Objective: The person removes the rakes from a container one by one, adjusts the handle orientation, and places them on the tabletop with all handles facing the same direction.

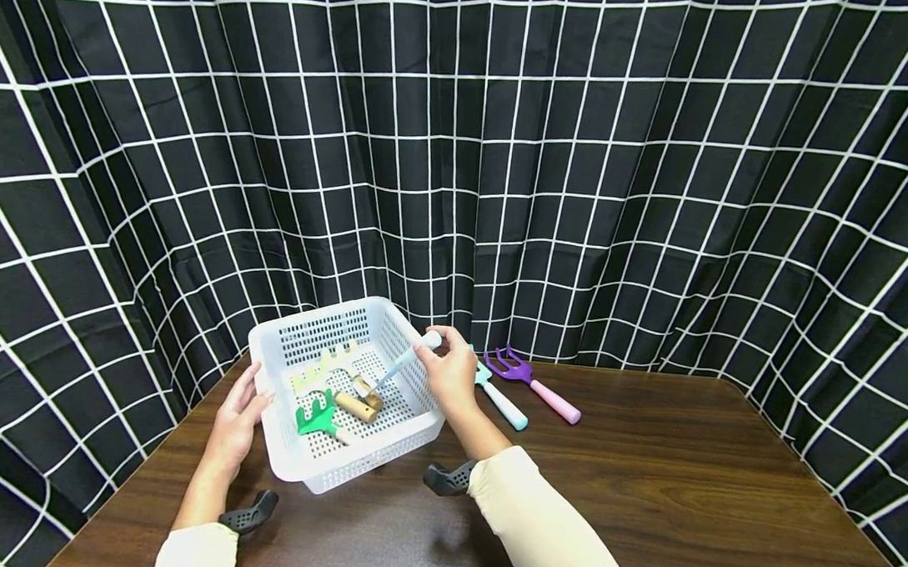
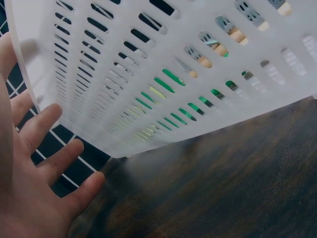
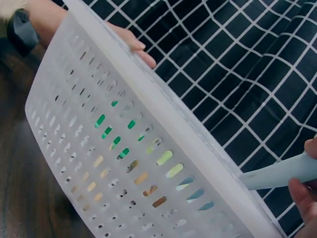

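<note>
A white slotted plastic basket (image 1: pixel 411 432) stands on the table's left half. My left hand (image 1: pixel 237 414) holds its left rim, thumb over the edge, other fingers spread along the outer wall (image 2: pixel 148 99). My right hand (image 1: pixel 453 371) pinches the pale blue handle (image 3: pixel 277 171) of a garden tool above the right rim; the tool slants down into the basket, its head kind unclear. Inside lie a green hand rake (image 1: pixel 317 416), a pale yellow rake-like piece (image 1: pixel 323 366) and wooden handles (image 1: pixel 355 408).
Right of the basket, a purple hand rake (image 1: pixel 517 369) with a pink handle lies on the dark wooden table (image 1: pixel 681 458). Beside it is a tool with a white handle (image 1: pixel 504 406), its turquoise head partly behind my right hand. A gridded black curtain (image 1: pixel 577 196) surrounds the table.
</note>
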A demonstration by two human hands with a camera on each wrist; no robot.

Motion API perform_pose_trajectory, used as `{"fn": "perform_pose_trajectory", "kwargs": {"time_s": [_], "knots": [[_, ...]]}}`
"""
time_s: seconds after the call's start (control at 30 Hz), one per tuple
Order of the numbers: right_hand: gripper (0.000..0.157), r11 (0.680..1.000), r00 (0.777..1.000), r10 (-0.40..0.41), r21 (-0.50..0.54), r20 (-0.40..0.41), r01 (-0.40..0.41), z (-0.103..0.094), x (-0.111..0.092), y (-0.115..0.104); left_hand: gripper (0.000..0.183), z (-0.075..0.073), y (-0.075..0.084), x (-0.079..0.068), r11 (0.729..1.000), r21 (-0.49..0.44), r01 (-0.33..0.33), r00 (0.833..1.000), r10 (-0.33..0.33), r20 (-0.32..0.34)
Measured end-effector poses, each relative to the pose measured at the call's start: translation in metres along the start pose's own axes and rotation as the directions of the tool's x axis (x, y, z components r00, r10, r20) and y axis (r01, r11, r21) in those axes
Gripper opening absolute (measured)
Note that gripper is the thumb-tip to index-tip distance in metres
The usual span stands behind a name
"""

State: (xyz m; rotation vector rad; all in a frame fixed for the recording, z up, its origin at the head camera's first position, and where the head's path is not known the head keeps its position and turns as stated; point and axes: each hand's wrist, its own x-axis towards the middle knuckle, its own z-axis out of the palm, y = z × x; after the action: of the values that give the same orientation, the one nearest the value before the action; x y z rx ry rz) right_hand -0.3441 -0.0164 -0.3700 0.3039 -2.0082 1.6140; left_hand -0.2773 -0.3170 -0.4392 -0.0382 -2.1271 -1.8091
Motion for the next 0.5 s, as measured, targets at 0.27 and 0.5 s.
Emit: {"fn": "perform_pose_trajectory", "kwargs": {"time_s": [0.27,0.5], "knots": [[0.028,1.0,1.0,-0.016,-0.01,0.009,0.016,-0.012,0.0,0.0,0.063,0.0,0.001,0.001,1.0,-0.006,-0.01,1.0,0.01,0.009],[0.03,1.0,0.999,0.003,-0.003,0.033,-0.003,-0.03,0.007,-0.001,0.062,0.001,0.002,-0.001,1.0,-0.02,-0.013,1.0,0.013,0.004]]}}
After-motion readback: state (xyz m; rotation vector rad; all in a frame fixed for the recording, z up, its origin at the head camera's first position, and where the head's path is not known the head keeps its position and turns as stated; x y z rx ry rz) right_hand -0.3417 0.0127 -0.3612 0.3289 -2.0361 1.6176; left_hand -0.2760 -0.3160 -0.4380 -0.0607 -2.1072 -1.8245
